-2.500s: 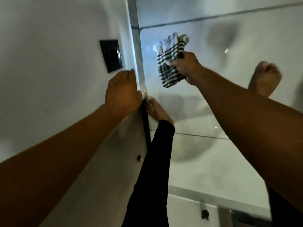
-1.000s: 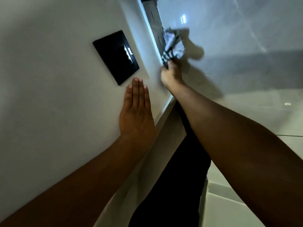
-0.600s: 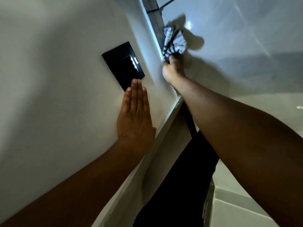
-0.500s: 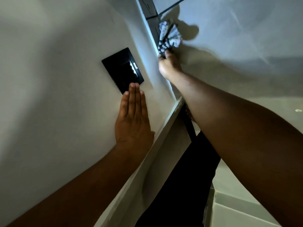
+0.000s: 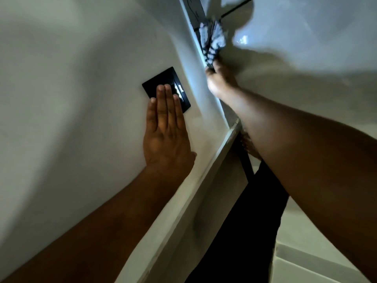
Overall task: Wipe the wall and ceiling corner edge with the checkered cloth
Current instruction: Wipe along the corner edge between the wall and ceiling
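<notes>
The checkered cloth, black and white, is bunched and pressed against the edge where the white wall meets the glossy tiled surface. My right hand grips its lower end, arm stretched far out. My left hand lies flat on the white wall, fingers together, fingertips overlapping the black switch plate. It holds nothing.
A white ledge or door-frame edge runs diagonally below my left hand. My black-trousered leg and a bare foot show beneath my right arm. Glossy tiles with a dark grout line fill the right side.
My right hand has kept the cloth on the edge and shifted it along. My left hand slid forward on the wall until its fingertips cover part of the switch plate.
</notes>
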